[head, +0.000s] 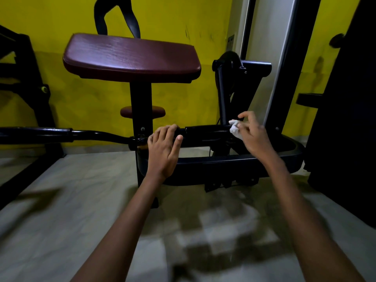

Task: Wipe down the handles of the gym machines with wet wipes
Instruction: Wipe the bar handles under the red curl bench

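The left hand (164, 145) curls its fingers over the black bar beside the grip, apparently to steady it; the right hand (251, 132) pinches a crumpled white wet wipe (234, 128) against the far end of the right handle (205, 133), index finger lifted clear. The left handle (36, 133) stretches away, untouched by either hand, probably next; above sits the maroon arm pad (132, 58), with a yellow wall (183, 21) behind.
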{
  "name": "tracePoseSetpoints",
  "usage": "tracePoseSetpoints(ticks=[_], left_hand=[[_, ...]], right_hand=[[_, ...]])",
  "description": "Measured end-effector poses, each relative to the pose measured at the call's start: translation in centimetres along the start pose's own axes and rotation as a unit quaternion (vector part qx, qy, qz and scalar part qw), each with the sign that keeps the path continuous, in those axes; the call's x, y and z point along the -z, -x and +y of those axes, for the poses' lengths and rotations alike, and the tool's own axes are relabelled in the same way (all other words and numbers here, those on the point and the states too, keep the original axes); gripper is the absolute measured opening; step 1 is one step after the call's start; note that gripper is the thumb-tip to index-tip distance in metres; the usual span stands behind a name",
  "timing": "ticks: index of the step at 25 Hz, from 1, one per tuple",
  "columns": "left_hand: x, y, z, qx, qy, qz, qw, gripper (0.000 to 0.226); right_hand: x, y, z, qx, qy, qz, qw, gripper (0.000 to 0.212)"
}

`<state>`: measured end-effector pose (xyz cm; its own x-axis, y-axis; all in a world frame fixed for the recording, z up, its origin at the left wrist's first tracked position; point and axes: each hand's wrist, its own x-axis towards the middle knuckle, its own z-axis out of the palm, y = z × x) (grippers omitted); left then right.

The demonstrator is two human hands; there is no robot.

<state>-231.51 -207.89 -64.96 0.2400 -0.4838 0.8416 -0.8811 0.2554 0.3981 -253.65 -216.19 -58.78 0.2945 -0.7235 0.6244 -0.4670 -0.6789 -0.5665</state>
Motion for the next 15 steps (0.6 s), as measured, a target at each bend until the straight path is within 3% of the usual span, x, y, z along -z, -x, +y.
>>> tracePoseSetpoints(ticks=[4, 9, 11, 13, 15], left_hand=[[0.0, 0.1, 0.1, 0.000, 0.004, 0.005, 1.000, 0.060], [0.0, 0.1, 0.3, 0.005, -0.004, 0.002, 1.000, 0.061], [0.2, 0.0, 0.3, 0.007, -0.005, -0.001, 1.000, 0.062], [0.2, 0.0, 0.3, 0.008, -0.003, -0.004, 1.000, 0.063], [0.2, 0.1, 0.4, 0.011, -0.003, -0.009, 1.000, 0.065]], right_hand=[[-1.1, 1.8, 0.0, 0.082, 0.156, 0.048, 0.983, 0.033], [-0.8, 0.6, -1.7, 0.084, 0.200, -0.024, 0.976, 0.041], [0.3, 0.0, -1.7, 0.120, 0.197, -0.101, 0.968, 0.037], [2.0, 0.0, -1.3, 0.159, 0.210, -0.171, 0.949, 0.045], [2.6, 0.0, -1.2, 0.178, 0.268, -0.191, 0.928, 0.055]])
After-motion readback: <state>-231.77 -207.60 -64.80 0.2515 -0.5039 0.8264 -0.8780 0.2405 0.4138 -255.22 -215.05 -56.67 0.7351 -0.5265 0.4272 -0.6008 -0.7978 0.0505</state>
